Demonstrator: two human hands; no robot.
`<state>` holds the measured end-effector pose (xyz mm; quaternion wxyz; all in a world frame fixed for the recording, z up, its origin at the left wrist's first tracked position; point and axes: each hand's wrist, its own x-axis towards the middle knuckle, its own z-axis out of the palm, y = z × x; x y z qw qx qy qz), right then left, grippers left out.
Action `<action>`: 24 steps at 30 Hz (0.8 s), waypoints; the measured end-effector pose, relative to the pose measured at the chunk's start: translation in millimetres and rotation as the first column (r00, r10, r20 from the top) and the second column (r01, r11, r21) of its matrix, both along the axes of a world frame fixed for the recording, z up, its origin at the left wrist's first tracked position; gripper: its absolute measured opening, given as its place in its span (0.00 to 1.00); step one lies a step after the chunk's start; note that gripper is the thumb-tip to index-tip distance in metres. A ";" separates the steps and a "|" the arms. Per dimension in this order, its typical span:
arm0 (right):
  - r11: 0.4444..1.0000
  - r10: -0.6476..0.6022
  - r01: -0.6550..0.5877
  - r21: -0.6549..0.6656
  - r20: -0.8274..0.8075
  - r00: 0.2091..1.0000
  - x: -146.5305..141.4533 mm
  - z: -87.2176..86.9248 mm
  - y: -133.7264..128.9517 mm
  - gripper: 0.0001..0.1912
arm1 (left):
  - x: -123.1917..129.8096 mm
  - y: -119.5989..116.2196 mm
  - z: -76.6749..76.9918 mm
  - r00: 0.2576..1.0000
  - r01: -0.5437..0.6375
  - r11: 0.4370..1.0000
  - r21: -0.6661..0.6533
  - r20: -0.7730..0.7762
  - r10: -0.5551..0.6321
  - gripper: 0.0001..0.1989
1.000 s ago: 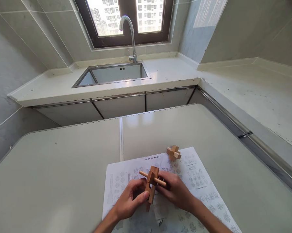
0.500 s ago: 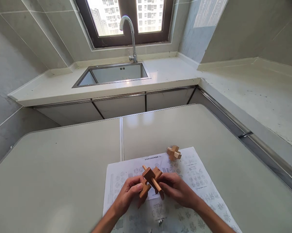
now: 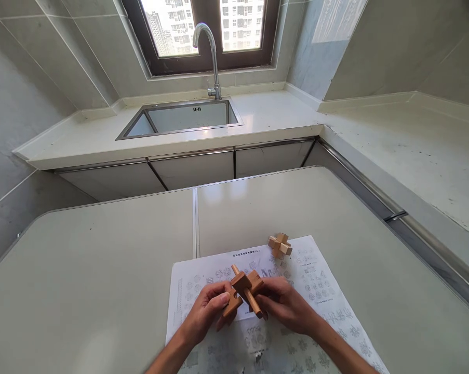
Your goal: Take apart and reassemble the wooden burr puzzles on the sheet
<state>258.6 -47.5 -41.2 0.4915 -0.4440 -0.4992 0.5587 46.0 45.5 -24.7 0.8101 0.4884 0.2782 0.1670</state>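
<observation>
Brown wooden puzzle pieces [image 3: 242, 283] are held between both hands above a printed sheet [image 3: 320, 280]. My left hand [image 3: 209, 309] is closed on a notched brown piece [image 3: 231, 305] at the lower left of the cluster. The fingers of my right hand [image 3: 286, 304] grip the cluster from its right side. A thin rod [image 3: 252, 302] runs diagonally through the crossed pieces. Some fingertips are hidden behind the wood. Beyond my right hand, a lighter assembled wooden cross puzzle [image 3: 280, 245] rests at the sheet's top edge.
The sheet lies on a pale table [image 3: 113, 259] with a seam strip [image 3: 195, 223]. Past the table stands a white counter [image 3: 273, 111] with a steel sink [image 3: 191, 117] and a faucet [image 3: 214, 62] under a window. Another counter [image 3: 413, 150] runs along the right.
The cluster in my hands has shifted and turned slightly, with its rod a little further right. The notched piece in my left hand has tilted slightly. Both hands keep their hold.
</observation>
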 end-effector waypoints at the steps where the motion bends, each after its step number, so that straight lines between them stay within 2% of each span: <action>1: 1.000 -0.007 0.007 0.004 0.021 1.000 0.0 -0.3 -0.2 0.12 | 0.3 0.2 0.5 1.000 -0.005 1.000 0.003 -0.002 0.005 0.27; 5: 0.999 -0.039 0.038 0.011 0.086 0.996 0.6 -1.9 -0.9 0.09 | 1.5 0.6 3.1 1.000 -0.022 1.000 0.015 -0.008 0.023 0.27; 9: 0.998 -0.056 0.055 0.015 0.132 0.990 1.1 -1.1 -0.7 0.12 | 0.9 0.4 2.9 0.999 -0.032 0.999 0.023 -0.020 0.033 0.27; 18: 0.990 -0.111 0.083 0.112 0.267 0.957 0.0 -0.6 -0.8 0.14 | 0.3 -1.9 -3.5 0.995 -0.082 0.996 0.044 -0.049 0.084 0.27; 24: 0.990 -0.082 0.051 0.128 0.249 0.965 -0.3 2.7 -0.4 0.13 | 0.9 -1.0 -4.3 0.989 -0.118 0.991 0.067 -0.084 0.123 0.28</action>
